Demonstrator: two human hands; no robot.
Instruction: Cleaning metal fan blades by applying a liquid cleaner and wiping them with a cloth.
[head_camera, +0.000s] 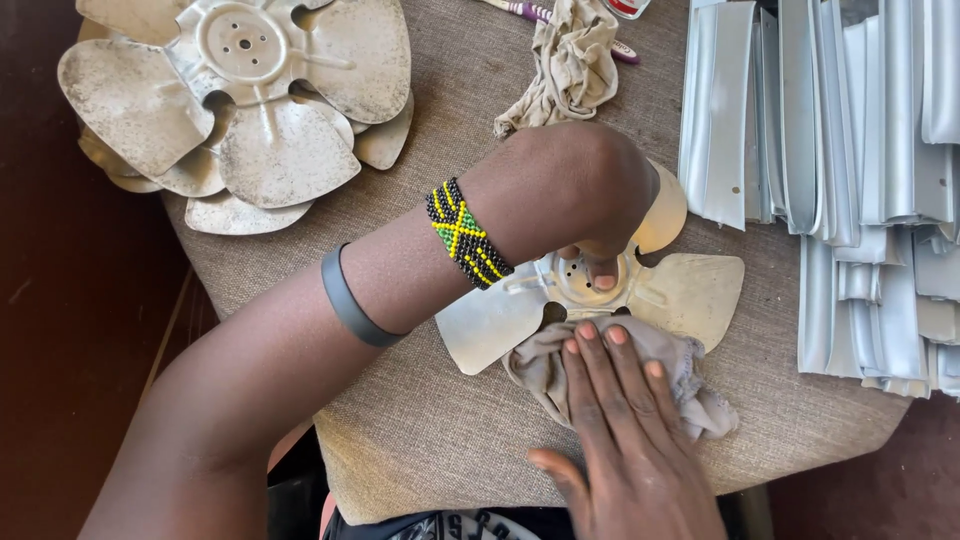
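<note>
A metal fan blade piece (690, 295) with broad rounded blades lies flat on a woven beige cushion (440, 430). My left hand (575, 185) reaches across from the left and presses down on the blade's round hub, thumb on the metal; its wrist wears a beaded band and a grey band. My right hand (625, 440) lies flat, fingers together, on a grey cloth (690, 380) that covers the blade's near lobe.
A stack of dirty fan blades (240, 100) sits at the cushion's far left. Another crumpled rag (570, 65) and a purple-and-white toothbrush (530, 12) lie at the top. Piled silver metal strips (860, 180) fill the right side. Dark red floor surrounds the cushion.
</note>
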